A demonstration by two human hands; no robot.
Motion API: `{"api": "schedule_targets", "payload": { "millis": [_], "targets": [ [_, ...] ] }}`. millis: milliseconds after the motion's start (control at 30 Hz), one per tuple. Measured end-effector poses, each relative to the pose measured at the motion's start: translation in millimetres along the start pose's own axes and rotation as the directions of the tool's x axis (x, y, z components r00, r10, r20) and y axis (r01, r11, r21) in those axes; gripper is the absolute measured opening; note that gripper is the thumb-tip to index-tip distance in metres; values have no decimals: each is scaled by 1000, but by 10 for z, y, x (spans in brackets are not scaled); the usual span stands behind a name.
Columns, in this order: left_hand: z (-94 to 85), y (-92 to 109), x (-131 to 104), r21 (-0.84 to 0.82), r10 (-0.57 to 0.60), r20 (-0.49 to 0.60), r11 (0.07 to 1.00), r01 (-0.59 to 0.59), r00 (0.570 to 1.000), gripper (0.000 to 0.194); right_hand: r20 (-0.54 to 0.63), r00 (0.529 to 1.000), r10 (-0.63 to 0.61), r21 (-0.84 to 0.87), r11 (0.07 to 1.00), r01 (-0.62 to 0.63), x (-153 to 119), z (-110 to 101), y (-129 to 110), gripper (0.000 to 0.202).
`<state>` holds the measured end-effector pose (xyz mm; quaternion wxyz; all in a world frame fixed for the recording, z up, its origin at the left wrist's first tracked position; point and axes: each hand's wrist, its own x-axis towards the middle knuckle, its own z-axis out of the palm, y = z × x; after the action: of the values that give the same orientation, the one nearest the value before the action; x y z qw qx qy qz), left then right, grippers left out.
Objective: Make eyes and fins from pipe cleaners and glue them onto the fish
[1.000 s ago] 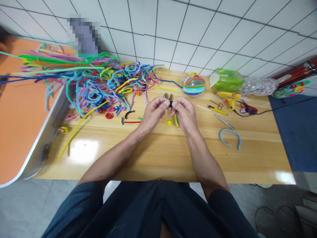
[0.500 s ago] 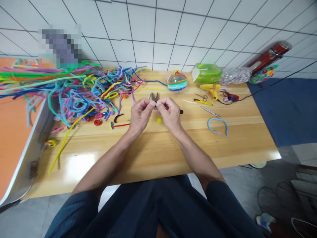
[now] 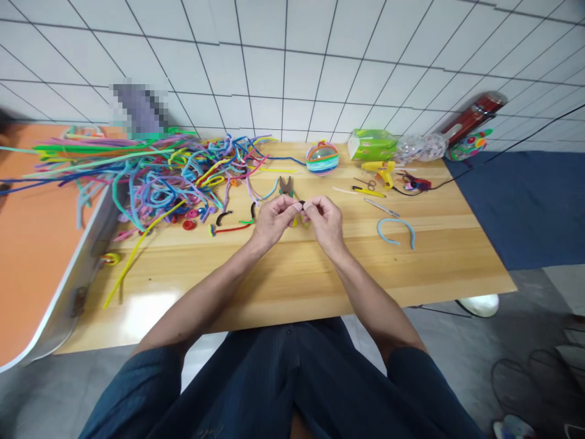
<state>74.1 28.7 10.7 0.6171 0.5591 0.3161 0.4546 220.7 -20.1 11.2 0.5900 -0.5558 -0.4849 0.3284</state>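
A white wall point(image 3: 311, 73) with dark lines runs across the top of the frame, and below it is a shiny wooden table point(image 3: 411, 274). In the middle of the frame, a person's left hand point(image 3: 275, 221) and right hand point(image 3: 325, 221) are close together over the table. Both hands pinch one small black piece point(image 3: 302, 205) between thumbs and fingers; it is too small to tell its shape. Just above the left hand are pliers point(image 3: 286, 185) with their tips spread apart, partly hidden by the fingers. To the left of the hands lie a red fuzzy stick point(image 3: 233, 229) and a bent black strip point(image 3: 223, 217). A big messy heap of bright fuzzy sticks point(image 3: 159, 183) fills the upper left. Up above the hands sits a striped ball point(image 3: 322, 164). To the right of the hands are a yellow glue gun point(image 3: 385, 175), scissors point(image 3: 371, 185), a yellow cutter point(image 3: 369, 191), a thin silver tool point(image 3: 381, 207) and a curved blue fuzzy stick point(image 3: 388, 220). A green box point(image 3: 372, 146) stands near the wall, and a red flask point(image 3: 478, 119) leans at the upper right.
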Motion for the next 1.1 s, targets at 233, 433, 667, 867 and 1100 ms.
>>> {"api": "schedule_targets", "payload": {
  "millis": [233,433,667,867,1100],
  "targets": [
    [-57,-129,-103,9,-53,83,999,52,995,53,59,998,-20,-133,991,28,-118,-76,85,17],
    [-155,-264,-224,92,-90,112,993,80,990,49,128,991,-26,-199,979,51,-259,-124,117,16],
    [-156,-383,-302,32,-129,93,991,127,987,50,120,992,47,-186,982,-24,-344,-72,225,18],
    [-164,-446,-331,-13,-153,-1,988,153,988,34,97,994,-57,-295,952,83,-420,-1,348,19],
    [-168,-470,-338,-68,-184,-36,981,181,982,26,16,995,-99,-262,960,100,-442,-32,492,20]
  ]
}}
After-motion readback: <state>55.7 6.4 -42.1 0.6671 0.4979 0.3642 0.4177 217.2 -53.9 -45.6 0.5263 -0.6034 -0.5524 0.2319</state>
